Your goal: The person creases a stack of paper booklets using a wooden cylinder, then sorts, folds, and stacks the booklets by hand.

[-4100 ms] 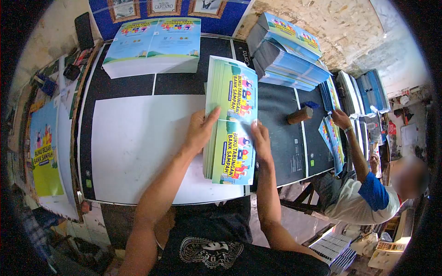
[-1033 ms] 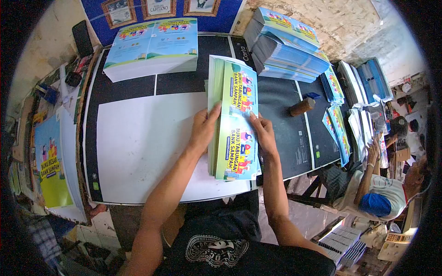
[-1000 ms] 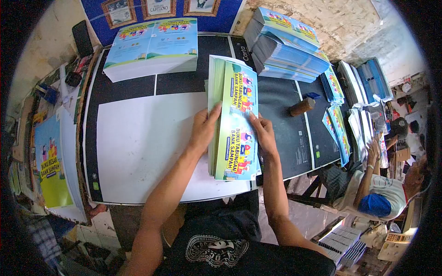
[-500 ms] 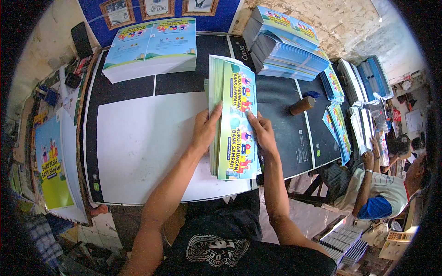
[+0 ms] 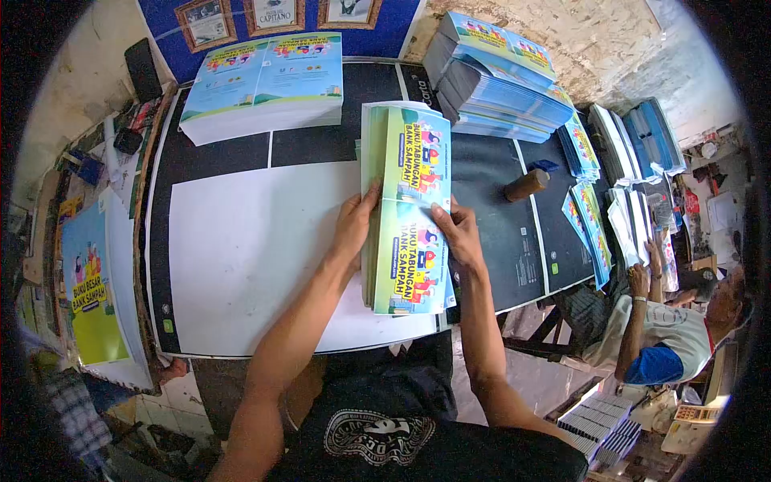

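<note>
A stack of folded printed booklets (image 5: 414,257), with colourful covers reading "Buku Tabungan Bank Sampah", is held between my hands over the front of the table. My left hand (image 5: 353,225) grips its left edge, thumb along the side. On the right edge, my right hand (image 5: 458,233) holds it with the thumb on the top cover. The fingers beneath are hidden. Under the booklets and to their left lies a large white sheet (image 5: 257,249) on the black table top (image 5: 498,217).
A thick stack of flat printed sheets (image 5: 297,80) stands at the back left. Tall piles of folded booklets (image 5: 506,88) stand at the back right. A brown cylindrical block (image 5: 527,185) is on the table's right. Another person (image 5: 658,329) works with papers at far right.
The booklet stack has turned slightly and its top cover now faces me more flatly. My left hand has shifted a little left and down along its edge.
</note>
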`<state>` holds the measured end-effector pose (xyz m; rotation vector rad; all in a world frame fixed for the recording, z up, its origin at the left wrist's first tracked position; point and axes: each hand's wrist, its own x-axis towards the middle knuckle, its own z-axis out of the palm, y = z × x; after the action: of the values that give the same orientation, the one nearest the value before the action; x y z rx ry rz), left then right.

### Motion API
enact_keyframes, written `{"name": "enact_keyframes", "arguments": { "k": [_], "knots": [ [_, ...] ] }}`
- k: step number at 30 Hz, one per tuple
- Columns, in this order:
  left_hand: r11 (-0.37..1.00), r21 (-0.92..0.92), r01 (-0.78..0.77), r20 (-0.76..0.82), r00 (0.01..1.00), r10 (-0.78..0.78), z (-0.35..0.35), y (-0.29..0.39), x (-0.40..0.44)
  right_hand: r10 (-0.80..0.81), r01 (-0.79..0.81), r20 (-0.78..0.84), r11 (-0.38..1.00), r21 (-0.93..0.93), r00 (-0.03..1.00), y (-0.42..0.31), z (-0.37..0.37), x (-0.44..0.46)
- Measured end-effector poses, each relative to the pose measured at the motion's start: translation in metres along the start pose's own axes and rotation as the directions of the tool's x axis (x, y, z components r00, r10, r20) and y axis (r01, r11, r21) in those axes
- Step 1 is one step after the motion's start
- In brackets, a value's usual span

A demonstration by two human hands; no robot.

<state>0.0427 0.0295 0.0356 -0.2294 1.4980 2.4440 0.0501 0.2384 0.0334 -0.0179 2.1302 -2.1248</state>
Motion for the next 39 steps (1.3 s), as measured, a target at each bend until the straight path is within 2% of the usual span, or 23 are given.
{"name": "enact_keyframes", "arguments": {
  "k": [4,7,9,15,19,23,29,31,38,39],
  "knots": [
    [0.986,0.128,-0.104,0.012,0.995,0.103,-0.003,-0.006,0.007,-0.005,0.005,-0.002,1.000,0.020,1.000,-0.005,0.004,-0.002],
    [0.943,0.201,-0.264,0.026,0.964,0.264,0.004,0.004,-0.002,0.031,-0.031,-0.004,0.999,0.045,1.000,-0.010,0.008,-0.002],
    [0.949,0.183,-0.256,0.014,0.966,0.258,0.006,0.006,-0.005,0.093,-0.092,0.000,0.988,0.125,0.996,-0.012,0.012,-0.003],
    [0.937,0.213,-0.276,-0.024,0.957,0.288,0.004,-0.002,-0.003,0.039,-0.043,-0.040,0.996,-0.080,0.998,-0.008,0.009,0.001],
    [0.906,0.299,-0.300,-0.058,0.942,0.331,0.002,0.005,-0.005,0.097,-0.104,-0.068,0.988,-0.113,0.993,-0.013,0.000,0.000],
    [0.918,0.305,-0.253,-0.063,0.957,0.285,-0.004,0.015,-0.004,0.135,-0.139,-0.085,0.989,-0.047,0.987,0.004,-0.012,0.005],
    [0.930,0.259,-0.261,-0.073,0.955,0.288,-0.004,0.017,-0.004,0.132,-0.129,-0.098,0.991,0.044,0.986,-0.010,-0.001,0.000],
    [0.926,0.252,-0.280,-0.072,0.949,0.306,-0.003,0.017,-0.004,0.115,-0.116,-0.097,0.993,0.001,0.989,-0.004,-0.003,0.002],
    [0.967,0.180,-0.182,-0.051,0.980,0.194,0.002,0.019,-0.005,0.028,-0.032,-0.104,0.999,-0.031,0.994,-0.007,0.006,0.002],
    [0.971,0.173,-0.163,-0.051,0.983,0.174,0.003,0.019,-0.005,0.084,-0.085,-0.097,0.996,-0.005,0.992,-0.010,0.007,0.001]
  ]
}}
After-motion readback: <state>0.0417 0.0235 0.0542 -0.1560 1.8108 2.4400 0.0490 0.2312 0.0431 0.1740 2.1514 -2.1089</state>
